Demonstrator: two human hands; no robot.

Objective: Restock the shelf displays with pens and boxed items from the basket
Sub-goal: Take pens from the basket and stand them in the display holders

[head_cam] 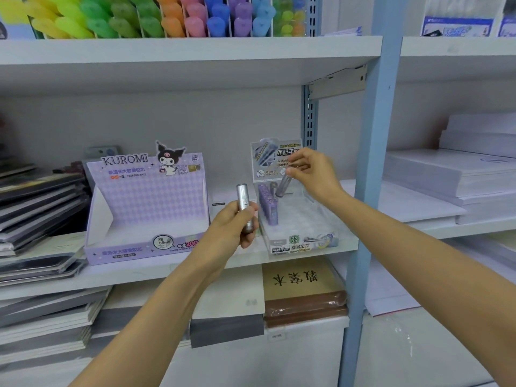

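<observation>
My left hand (pixel 233 226) grips silver lead tubes (pixel 243 203) upright in front of the middle shelf. My right hand (pixel 310 171) pinches one grey tube (pixel 282 185) by its top, tilted, its lower end over the back of the clear display tray (pixel 304 233). A row of purple tubes (pixel 267 203) stands along the tray's left side, with one grey tube behind them. The purple Kuromi display box (pixel 145 208) to the left stands with nothing visible inside. No basket is in view.
Dark notebooks (pixel 39 202) are stacked at the left of the shelf (pixel 167 270). A blue upright post (pixel 371 163) stands right of the tray, with white paper stacks (pixel 458 174) beyond it. Coloured highlighters (pixel 167 18) fill the shelf above. Brown and grey books lie below.
</observation>
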